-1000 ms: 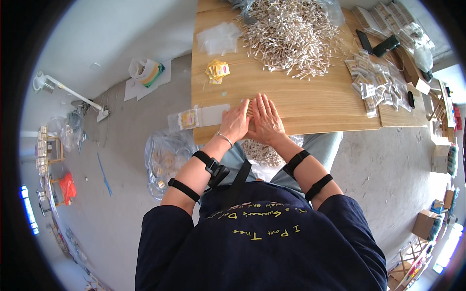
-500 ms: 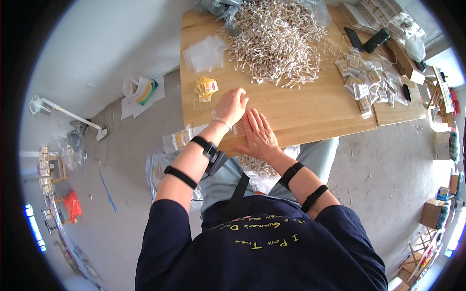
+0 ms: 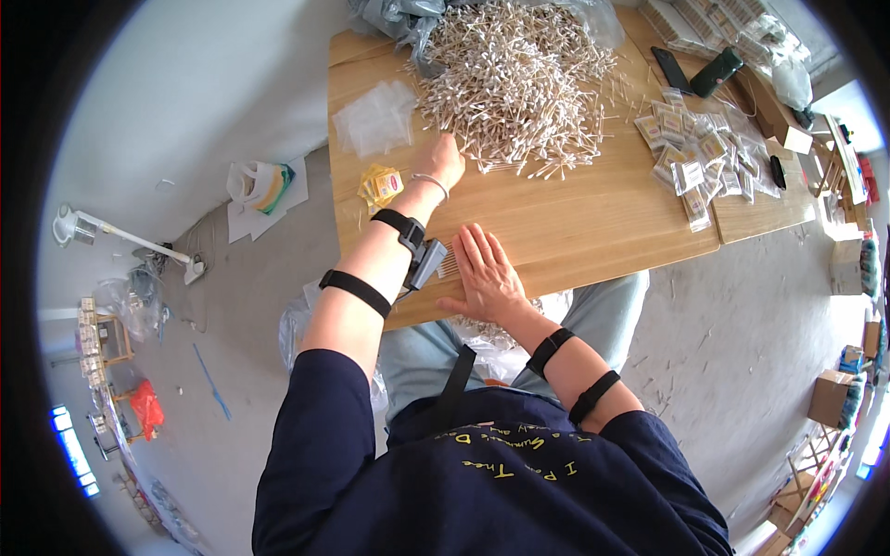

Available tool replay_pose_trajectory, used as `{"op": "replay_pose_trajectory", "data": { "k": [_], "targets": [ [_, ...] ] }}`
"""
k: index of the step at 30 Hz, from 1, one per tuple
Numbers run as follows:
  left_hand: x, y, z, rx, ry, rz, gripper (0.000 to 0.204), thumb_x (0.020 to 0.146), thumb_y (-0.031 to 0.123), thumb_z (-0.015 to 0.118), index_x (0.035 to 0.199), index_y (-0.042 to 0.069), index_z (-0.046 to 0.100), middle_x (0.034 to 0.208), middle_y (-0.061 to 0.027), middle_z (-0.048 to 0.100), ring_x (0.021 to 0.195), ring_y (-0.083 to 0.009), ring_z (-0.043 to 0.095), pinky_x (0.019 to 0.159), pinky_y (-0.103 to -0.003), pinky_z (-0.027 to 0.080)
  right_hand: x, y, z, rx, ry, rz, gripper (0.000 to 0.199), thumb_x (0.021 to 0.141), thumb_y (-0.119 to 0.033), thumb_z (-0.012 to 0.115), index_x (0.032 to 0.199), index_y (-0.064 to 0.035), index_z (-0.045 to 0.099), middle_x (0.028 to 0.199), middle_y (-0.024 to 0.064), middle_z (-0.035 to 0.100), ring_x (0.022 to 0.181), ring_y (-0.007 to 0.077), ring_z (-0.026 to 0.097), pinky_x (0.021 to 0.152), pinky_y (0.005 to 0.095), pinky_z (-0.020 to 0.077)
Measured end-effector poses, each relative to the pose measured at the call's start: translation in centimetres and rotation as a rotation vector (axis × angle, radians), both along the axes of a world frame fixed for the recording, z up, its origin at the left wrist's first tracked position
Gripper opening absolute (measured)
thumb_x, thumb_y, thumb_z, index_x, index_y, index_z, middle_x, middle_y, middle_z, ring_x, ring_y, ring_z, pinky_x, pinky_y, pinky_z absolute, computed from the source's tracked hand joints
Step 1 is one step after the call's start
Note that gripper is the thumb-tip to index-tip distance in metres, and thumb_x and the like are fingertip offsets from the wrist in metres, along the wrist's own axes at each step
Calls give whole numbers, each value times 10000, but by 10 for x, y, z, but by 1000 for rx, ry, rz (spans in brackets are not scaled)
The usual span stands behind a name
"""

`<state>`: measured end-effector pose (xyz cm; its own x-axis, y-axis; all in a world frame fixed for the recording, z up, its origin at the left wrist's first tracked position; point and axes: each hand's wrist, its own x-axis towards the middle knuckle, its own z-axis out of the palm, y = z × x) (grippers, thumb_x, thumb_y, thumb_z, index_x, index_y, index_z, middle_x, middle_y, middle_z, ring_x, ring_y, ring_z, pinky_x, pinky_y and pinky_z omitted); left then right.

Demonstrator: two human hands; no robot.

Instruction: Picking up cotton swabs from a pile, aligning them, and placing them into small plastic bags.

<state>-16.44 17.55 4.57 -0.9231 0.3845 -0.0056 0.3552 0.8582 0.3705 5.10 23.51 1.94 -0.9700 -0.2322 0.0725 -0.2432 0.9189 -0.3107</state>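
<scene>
Plastic bags, clear and flat, (image 3: 375,116) lie at the left side of a wooden table (image 3: 593,222), behind a small stack of yellow cards (image 3: 380,187); both look unused. Just right of the cards, a person's left hand (image 3: 443,159) reaches to the near edge of a big heap of cotton swabs (image 3: 519,83), its fingers curled away from view; whether they grasp any swabs cannot be told. Nearer the person, a short row of swabs (image 3: 447,266) lies on the tabletop close to the front edge, its sticks side by side, outside any bag. The right hand (image 3: 489,283) rests flat against the right side of that row, fingers straight and holding nothing, and hides part of the sticks. Below the table edge, more loose swabs (image 3: 477,326) show over the person's lap. Farther right, past a bare stretch of wood, lie a black phone (image 3: 671,69) and a scattered pile of clear packets (image 3: 691,148) that appear filled and finished. By the look of the table, a fair batch is done, the row in front is only partly dealt with, and far more swabs remain loose than packed.
</scene>
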Motion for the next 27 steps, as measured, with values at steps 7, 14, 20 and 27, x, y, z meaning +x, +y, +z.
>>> {"op": "replay_pose_trajectory", "data": {
  "k": [7, 14, 20, 27],
  "targets": [
    [23, -59, 9, -212, -97, -119, 138, 785, 136, 571, 749, 53, 675, 782, -203, 657, 743, -371, 650, 657, -436, 513, -1, 1, -1, -26, 13, 2, 1068, 724, -701, 551, 1423, 52, 260, 1497, 187, 244, 1422, 303, 152, 1170, 417, 93],
    [87, -96, -23, 191, 67, -163, 43, 799, 102, 605, 778, 68, 620, 787, -143, 624, 756, -347, 614, 673, -419, 501, -2, 1, -3, 8, 37, 11, 1062, 722, -691, 556, 1417, 58, 267, 1493, 191, 247, 1421, 306, 155, 1168, 415, 97],
    [112, -90, -35, 308, 40, -81, 26, 789, 79, 621, 806, 63, 610, 810, -135, 605, 769, -339, 602, 675, -415, 492, 0, -3, -5, -33, 49, -14, 1073, 712, -693, 569, 1412, 63, 270, 1503, 208, 211, 1419, 316, 158, 1164, 419, 110],
    [128, -94, -32, 314, 134, -132, 55, 783, 15, 604, 836, 27, 612, 815, -143, 612, 787, -328, 604, 710, -403, 488, 2, -3, -8, -31, 110, -16, 1077, 699, -705, 571, 1407, 56, 289, 1503, 244, 185, 1415, 359, 144, 1158, 432, 111]
  ]
}}
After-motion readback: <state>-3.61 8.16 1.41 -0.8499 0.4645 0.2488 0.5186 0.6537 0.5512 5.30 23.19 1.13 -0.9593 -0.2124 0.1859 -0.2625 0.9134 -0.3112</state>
